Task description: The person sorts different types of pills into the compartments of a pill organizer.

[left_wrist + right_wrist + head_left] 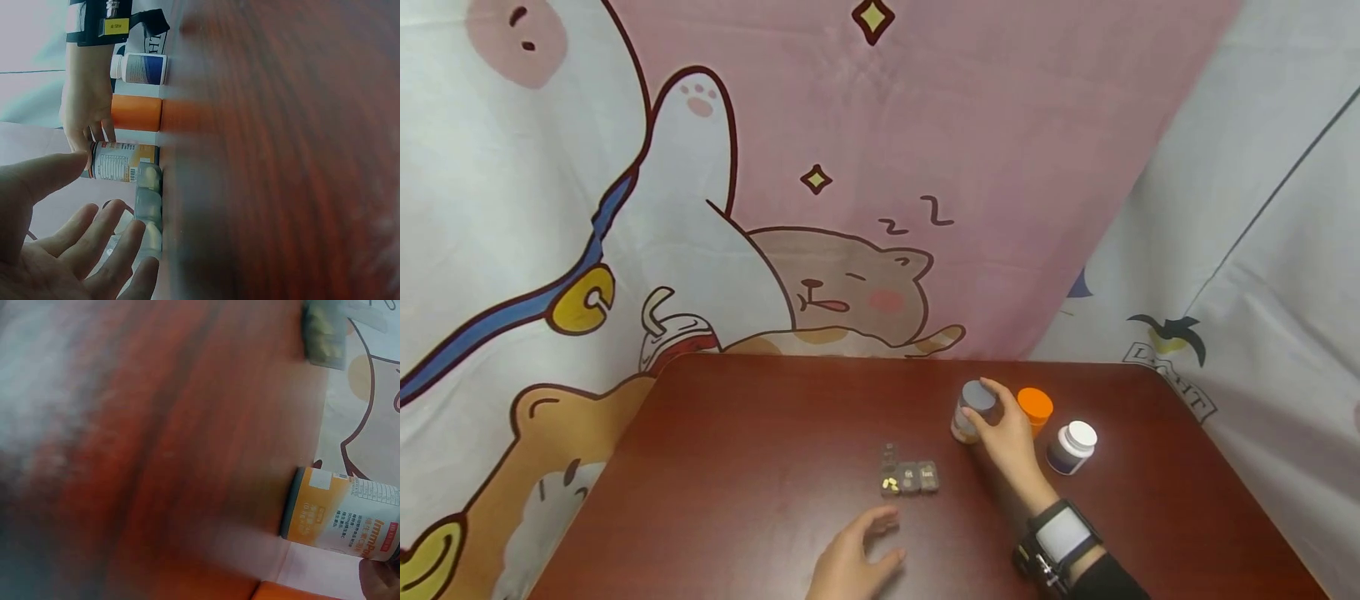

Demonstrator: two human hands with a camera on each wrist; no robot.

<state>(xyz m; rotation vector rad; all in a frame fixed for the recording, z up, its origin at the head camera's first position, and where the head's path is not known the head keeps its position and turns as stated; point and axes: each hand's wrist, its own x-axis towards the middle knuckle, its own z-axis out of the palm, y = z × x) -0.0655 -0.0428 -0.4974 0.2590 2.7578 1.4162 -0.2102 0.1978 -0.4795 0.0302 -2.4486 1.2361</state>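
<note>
My right hand point(1011, 437) holds a supplement bottle point(964, 423) by its grey cap, thumb on one side and fingers on the other. The bottle is upright on the table, its white and orange label point(344, 512) showing in the right wrist view. Nearer to me lies a small translucent pill organizer point(910, 478), yellow pills in one corner compartment, whose lid stands up. My left hand point(853, 557) hovers just in front of the organizer, fingers spread and loosely bent, holding nothing. In the left wrist view, the organizer point(149, 203) is beyond those fingers.
Right of the held bottle stands an orange bottle point(1035, 407), close to my right hand. Farther right is a white-capped bottle point(1072, 448) with a dark blue label. The brown table point(760, 433) ends at a cartoon-printed cloth point(1000, 208) behind.
</note>
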